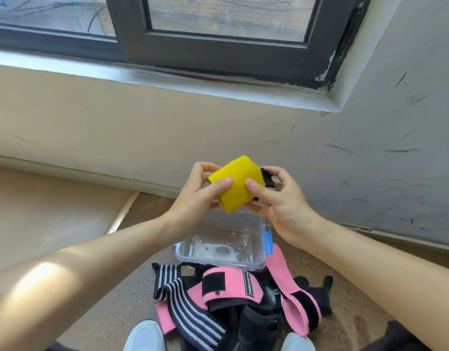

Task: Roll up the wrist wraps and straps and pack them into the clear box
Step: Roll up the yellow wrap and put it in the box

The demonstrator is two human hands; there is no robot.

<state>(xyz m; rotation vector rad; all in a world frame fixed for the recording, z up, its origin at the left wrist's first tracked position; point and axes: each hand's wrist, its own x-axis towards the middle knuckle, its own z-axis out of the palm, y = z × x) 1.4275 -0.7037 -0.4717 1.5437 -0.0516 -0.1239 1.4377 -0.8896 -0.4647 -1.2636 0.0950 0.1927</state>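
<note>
While hovering above the clear plastic box [219,261], left hand [193,196] and right hand [281,207] are gripping a rolled yellow fabric wrap [240,173] (axis left-right).

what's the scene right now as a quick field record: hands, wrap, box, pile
yellow wrap: rolled, held above clear box
left hand: grips its left end
right hand: pinches its right end
clear box: open, no wraps inside
pile: pink wrap, striped wrap, unrolled on floor
</note>
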